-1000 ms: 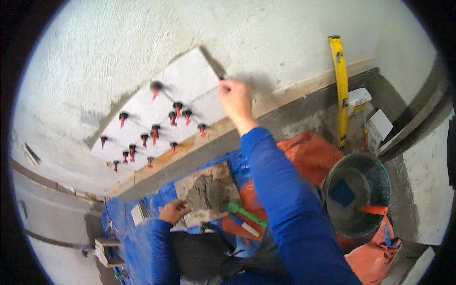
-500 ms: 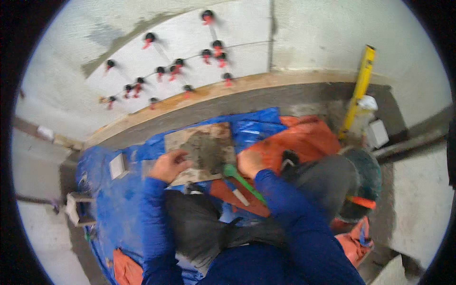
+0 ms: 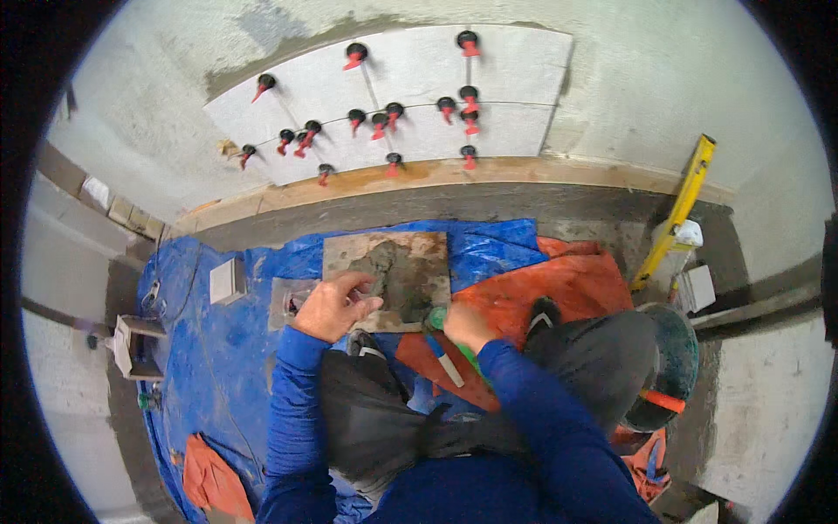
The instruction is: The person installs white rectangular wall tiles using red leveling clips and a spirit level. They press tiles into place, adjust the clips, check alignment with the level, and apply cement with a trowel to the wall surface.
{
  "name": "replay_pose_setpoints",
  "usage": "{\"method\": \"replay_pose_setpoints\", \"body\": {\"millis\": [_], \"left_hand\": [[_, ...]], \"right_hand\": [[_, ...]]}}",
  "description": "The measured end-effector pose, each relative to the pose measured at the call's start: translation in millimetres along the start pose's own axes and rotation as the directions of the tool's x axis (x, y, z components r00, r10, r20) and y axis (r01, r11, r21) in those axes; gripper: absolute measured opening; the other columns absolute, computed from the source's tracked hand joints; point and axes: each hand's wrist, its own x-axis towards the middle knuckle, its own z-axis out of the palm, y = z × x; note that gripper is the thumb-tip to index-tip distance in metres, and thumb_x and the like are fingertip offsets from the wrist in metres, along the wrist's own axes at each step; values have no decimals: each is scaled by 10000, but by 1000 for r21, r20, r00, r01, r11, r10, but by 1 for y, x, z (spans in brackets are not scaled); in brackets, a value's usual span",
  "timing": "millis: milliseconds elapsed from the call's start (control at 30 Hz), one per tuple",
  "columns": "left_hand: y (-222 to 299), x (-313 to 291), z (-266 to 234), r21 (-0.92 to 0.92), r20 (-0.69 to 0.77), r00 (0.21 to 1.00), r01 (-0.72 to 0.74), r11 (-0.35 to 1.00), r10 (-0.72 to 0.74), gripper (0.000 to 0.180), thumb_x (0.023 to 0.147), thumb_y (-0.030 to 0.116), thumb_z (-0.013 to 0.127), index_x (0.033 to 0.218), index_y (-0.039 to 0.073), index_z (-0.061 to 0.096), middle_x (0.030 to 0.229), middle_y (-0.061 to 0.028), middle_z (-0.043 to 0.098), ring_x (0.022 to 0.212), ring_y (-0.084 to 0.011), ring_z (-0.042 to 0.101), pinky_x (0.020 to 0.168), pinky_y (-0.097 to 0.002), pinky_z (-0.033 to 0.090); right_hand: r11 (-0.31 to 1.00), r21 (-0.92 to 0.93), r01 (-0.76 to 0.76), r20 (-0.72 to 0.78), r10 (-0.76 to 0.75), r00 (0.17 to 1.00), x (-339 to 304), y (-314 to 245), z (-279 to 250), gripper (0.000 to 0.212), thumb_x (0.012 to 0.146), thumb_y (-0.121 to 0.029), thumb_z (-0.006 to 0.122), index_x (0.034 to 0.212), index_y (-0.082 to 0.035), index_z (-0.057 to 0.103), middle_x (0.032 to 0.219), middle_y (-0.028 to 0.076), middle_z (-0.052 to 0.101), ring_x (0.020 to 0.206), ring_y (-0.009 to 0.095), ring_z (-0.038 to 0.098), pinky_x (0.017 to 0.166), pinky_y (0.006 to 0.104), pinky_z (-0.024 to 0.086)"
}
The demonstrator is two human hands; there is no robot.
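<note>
A square board (image 3: 428,249) lies on the sheeting in front of me, with a mound of wet grey mortar (image 3: 393,271) spread over it. Over the board's near left corner hovers my left hand (image 3: 336,307), thumb and curled fingers apart, nothing visible between them. My right hand (image 3: 469,327) is closed at the board's near right corner, around the middle of a long green tool (image 3: 437,318). The hand hides much of that tool, so its exact kind does not show. Just left of it lies a blue-and-white hand tool (image 3: 449,365).
Pale tiles (image 3: 410,65) on the wall carry several black-and-red levelling clips. A yellow spirit level (image 3: 676,210) leans at the right, above a dark bucket (image 3: 676,349). Blue sheeting (image 3: 196,341) and orange sheeting (image 3: 576,271) cover the floor. A white block (image 3: 227,281) stands left.
The view has shifted, so the wall and floor sit lower and further right. My right hand has come down onto the green tool. My left hand stays near the board's left corner.
</note>
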Motion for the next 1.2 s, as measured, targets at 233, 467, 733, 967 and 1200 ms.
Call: {"method": "replay_pose_setpoints", "body": {"millis": [233, 467, 733, 967, 1200], "left_hand": [[-13, -22, -12, 77, -13, 998, 59, 995, -58, 468, 902, 279, 829, 1280, 33, 702, 1045, -157, 746, 842, -257, 720, 782, -381, 587], [-14, -8, -9, 61, 21, 996, 91, 994, -92, 437, 884, 274, 800, 1223, 12, 716, 1084, -216, 753, 887, -325, 761, 795, -435, 594], [-23, 7, -8, 158, 33, 997, 60, 986, -66, 469, 871, 315, 829, 1204, 2, 724, 1025, -185, 764, 836, -291, 742, 777, -400, 594], [-25, 22, 0, 119, 46, 998, 44, 992, -49, 487, 885, 321, 835, 1239, 4, 727, 1007, -169, 776, 846, -253, 743, 784, -388, 595], [-22, 30, 1, 255, 150, 960, 192, 948, -235, 517, 906, 382, 791, 1256, 8, 723, 1149, -186, 777, 1031, -305, 756, 923, -406, 581]], "right_hand": [[938, 95, -333, -143, 344, 928, 8, 18, 207, 325, 939, -282, 630, 1059, 1, 735, 1077, 249, 755, 1012, 451, 736, 873, 559, 595], [709, 647, -279, -58, 412, 909, 32, -26, 174, 436, 1010, -308, 613, 1304, 14, 594, 1293, 286, 655, 1216, 486, 623, 1007, 574, 496], [710, 623, 328, -735, 387, 557, -19, -85, -40, 416, 1034, -312, 650, 1295, -3, 554, 1096, 303, 689, 1021, 518, 661, 854, 556, 530], [989, 142, 35, -908, 116, 403, -167, 23, -278, 297, 1009, -275, 662, 1154, -17, 643, 1040, 226, 647, 957, 491, 643, 807, 558, 520], [961, -140, -239, -813, 26, 581, -189, 82, -369, 176, 919, -143, 620, 955, -16, 735, 975, 228, 757, 930, 430, 748, 834, 531, 595]]}}
